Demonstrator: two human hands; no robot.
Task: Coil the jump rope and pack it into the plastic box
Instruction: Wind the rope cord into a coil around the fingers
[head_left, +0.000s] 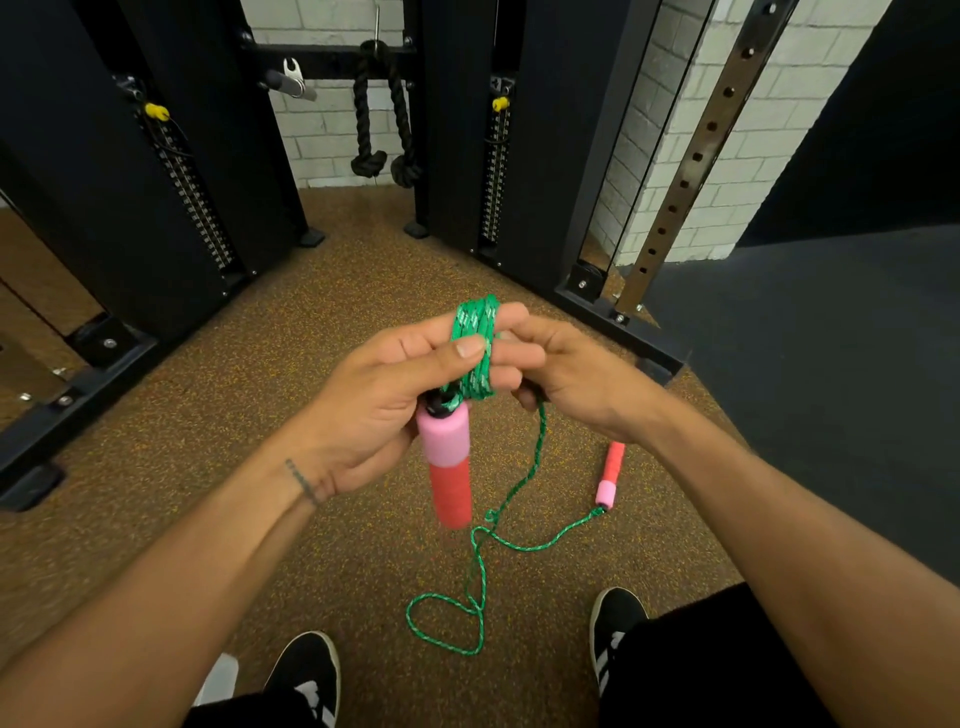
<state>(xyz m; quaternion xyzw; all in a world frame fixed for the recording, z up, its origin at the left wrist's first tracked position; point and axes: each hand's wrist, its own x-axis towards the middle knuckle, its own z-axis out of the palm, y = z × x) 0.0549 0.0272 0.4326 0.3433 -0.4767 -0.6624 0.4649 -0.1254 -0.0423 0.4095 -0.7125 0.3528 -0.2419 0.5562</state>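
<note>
Several turns of rope (475, 348) wrapped round our left hand (384, 410), grip pinching them so they stay; right hand (566, 379) closed, feeding slack; other handle (609, 480) on floor.

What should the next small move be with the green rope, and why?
Probably one more wrap: the right hand should draw up the slack and lay another turn on the coil around the left hand. Only a few turns are wound, a long loose rope lies looped on the floor, and the second handle rests there too. No box is in view.
</note>
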